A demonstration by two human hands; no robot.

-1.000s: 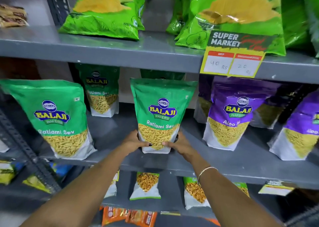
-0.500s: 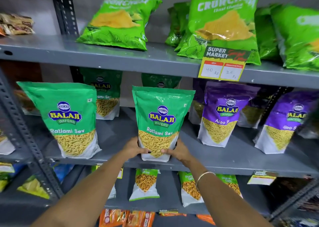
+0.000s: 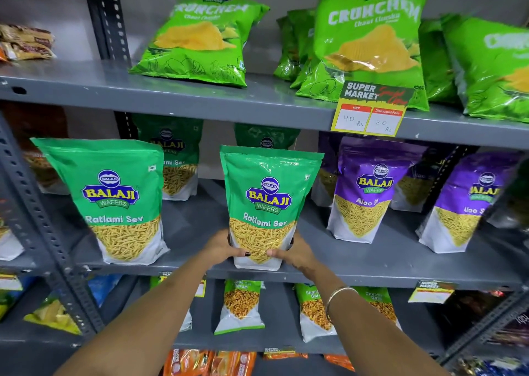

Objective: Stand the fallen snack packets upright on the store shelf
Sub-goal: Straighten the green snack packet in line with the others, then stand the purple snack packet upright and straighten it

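A green Ratlami Sev packet (image 3: 267, 192) stands upright at the front edge of the middle grey shelf (image 3: 372, 272). My left hand (image 3: 221, 247) grips its lower left side and my right hand (image 3: 296, 254) grips its lower right side. A second green Ratlami Sev packet (image 3: 114, 198) stands upright to the left. Two more green packets (image 3: 171, 158) stand behind. Purple Aloo Sev packets (image 3: 369, 189) stand upright to the right. On the top shelf, a light green Crunchem chips bag (image 3: 197, 40) leans back, as do the other bags.
A yellow price tag (image 3: 369, 112) hangs from the top shelf's edge. Perforated grey uprights (image 3: 37, 226) frame the left side. Smaller green packets (image 3: 240, 307) stand on the lower shelf, with orange packets (image 3: 206, 361) below. More Crunchem bags (image 3: 369, 46) fill the top right.
The view has tilted upward, showing more of the top shelf. Both hands have stayed on the base of the centre green packet, which remains upright.
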